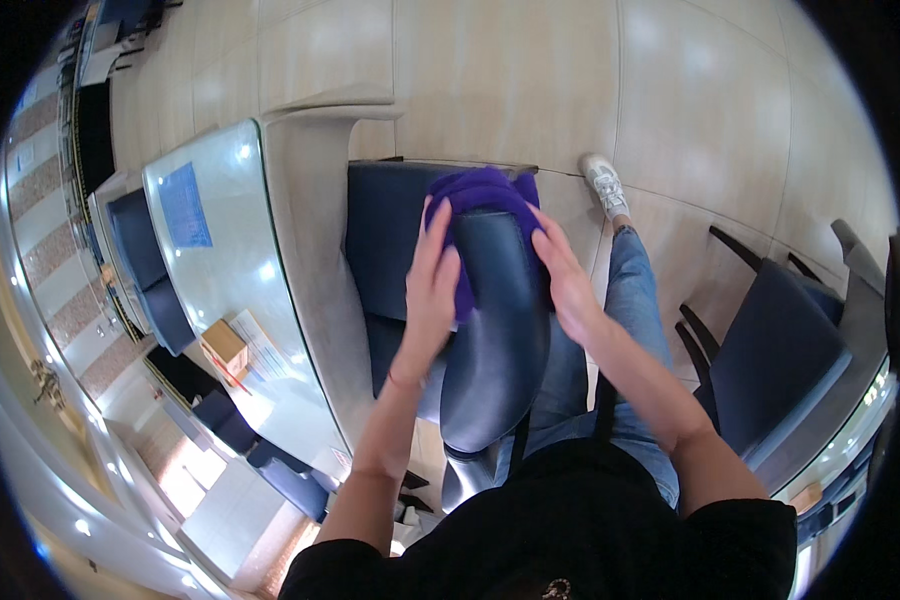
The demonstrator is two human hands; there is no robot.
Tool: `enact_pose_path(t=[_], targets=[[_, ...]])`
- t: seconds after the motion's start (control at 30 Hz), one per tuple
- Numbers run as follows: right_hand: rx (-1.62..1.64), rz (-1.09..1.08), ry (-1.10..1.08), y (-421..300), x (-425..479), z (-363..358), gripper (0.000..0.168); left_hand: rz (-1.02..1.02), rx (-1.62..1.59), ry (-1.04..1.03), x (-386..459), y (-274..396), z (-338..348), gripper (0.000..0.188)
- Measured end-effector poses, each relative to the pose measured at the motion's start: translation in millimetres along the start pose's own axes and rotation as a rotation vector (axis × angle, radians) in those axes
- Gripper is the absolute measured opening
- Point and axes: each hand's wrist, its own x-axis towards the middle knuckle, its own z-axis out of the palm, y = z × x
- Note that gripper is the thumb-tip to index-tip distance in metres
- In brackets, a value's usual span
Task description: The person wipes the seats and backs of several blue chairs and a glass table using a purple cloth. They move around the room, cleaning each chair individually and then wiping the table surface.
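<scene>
A dark blue padded chair back [495,337] stands close in front of me, its far end wrapped by a bunched purple cloth [484,187]. My left hand [436,274] presses the cloth against the left side of the chair back, fingers pointing away from me. On the right side, my right hand [566,274] holds the cloth's other edge with bent fingers. Both palms face inward, with the chair back between them. Beyond and to the left lies a dark blue seat [390,232], partly hidden by the cloth and my left hand.
Left of the chairs is a glass-topped table [232,172] bearing a blue sheet [185,206], a small box [225,349], papers and a red pen. Another dark blue chair [776,364] stands at right. My shoe [606,184] rests on the tiled floor [502,82].
</scene>
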Motion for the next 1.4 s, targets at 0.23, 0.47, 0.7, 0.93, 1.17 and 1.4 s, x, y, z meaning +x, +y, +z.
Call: enact_pose_path(t=[0.23, 0.47, 0.7, 0.93, 1.17, 1.4], targets=[[-0.175, -0.236, 0.040, 44.4, -40.8, -3.7, 0.051, 0.340, 0.589, -0.061, -38.1, 7.5, 27.7, 0.050], [-0.268, -0.140, 0.081, 160.6, 55.4, -60.1, 0.056, -0.061, 0.510, -0.852, 119.8, 41.3, 19.9, 0.031], [-0.108, 0.027, 0.174, 282.7, 111.8, -94.9, 0.061, -0.158, 0.630, -1.476, 207.1, -67.2, 83.6, 0.046], [-0.895, -0.142, -0.079, 245.2, 26.2, -47.1, 0.045, 0.207, 0.949, -1.698, 167.0, 32.2, 82.2, 0.041], [-0.185, -0.097, 0.093, 93.2, -99.7, -11.1, 0.046, 0.089, 0.943, -1.733, 137.8, 96.1, 71.9, 0.037], [-0.291, 0.102, 0.113, 259.6, -38.9, -36.3, 0.060, 0.023, 1.356, -2.031, 163.3, -33.0, 141.7, 0.050]])
